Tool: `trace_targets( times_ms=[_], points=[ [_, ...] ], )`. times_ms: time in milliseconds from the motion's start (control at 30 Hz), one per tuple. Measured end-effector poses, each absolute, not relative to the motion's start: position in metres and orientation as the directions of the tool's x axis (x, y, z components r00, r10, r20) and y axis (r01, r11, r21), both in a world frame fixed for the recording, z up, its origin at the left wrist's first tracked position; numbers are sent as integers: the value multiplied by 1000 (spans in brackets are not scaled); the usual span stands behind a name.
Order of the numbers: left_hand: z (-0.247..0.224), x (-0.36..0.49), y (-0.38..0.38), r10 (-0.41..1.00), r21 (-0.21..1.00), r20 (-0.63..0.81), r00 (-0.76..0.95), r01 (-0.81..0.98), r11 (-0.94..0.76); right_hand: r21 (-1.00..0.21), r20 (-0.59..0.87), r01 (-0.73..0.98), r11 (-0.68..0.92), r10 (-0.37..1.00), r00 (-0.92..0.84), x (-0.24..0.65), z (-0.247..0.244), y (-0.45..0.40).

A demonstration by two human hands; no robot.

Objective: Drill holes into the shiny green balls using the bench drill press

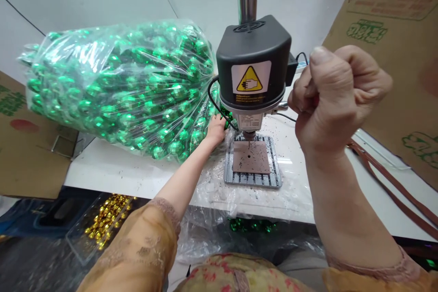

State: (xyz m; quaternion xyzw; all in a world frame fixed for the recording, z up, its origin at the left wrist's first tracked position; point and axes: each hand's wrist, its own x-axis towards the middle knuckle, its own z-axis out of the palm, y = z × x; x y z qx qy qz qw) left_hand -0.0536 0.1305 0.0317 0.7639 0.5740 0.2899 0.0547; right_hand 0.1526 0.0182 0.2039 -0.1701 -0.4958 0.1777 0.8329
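A large clear plastic bag point(112, 86) full of shiny green faceted balls lies on its side, its gathered mouth facing the drill press. My left hand point(216, 128) reaches to that mouth, fingers stretched onto green balls point(226, 113); the fingertips are partly hidden. The black bench drill press point(255, 50) stands just right of it. Beside the press head, my right hand point(328, 96) is closed in a fist around the feed lever point(282, 107), most of which the hand hides. Below the drill bit point(249, 144), a brown board point(241, 157) with a dark hole rests on the slotted metal base point(253, 181).
Dark shavings dot the white table point(112, 171). Cardboard boxes point(386, 54) stand at both sides. A brown strap point(393, 182) lies at right. Below the table edge are a clear tray point(80, 248) with gold balls point(109, 219), crumpled plastic point(201, 232) and more green balls point(253, 225).
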Motion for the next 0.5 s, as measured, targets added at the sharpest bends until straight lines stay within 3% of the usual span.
trace_targets(
  times_ms=[100, 233, 400, 500],
  points=[
    [42, -64, 118, 917, 428, 382, 119, 856, -290, -467, 767, -125, 876, 471, 436, 152, 203, 17],
    [57, -80, 79, 881, 601, 472, 35, 719, -350, -474, 757, -138, 870, 482, 440, 151, 202, 14],
    [55, -80, 21, 948, 900, 298, 114, 296, -319, -464, 756, -151, 873, 479, 447, 149, 203, 14],
    [44, -68, 6, 972, 968, 198, 125, 132, -215, -443, 757, -167, 881, 467, 458, 148, 203, 15]
  ],
)
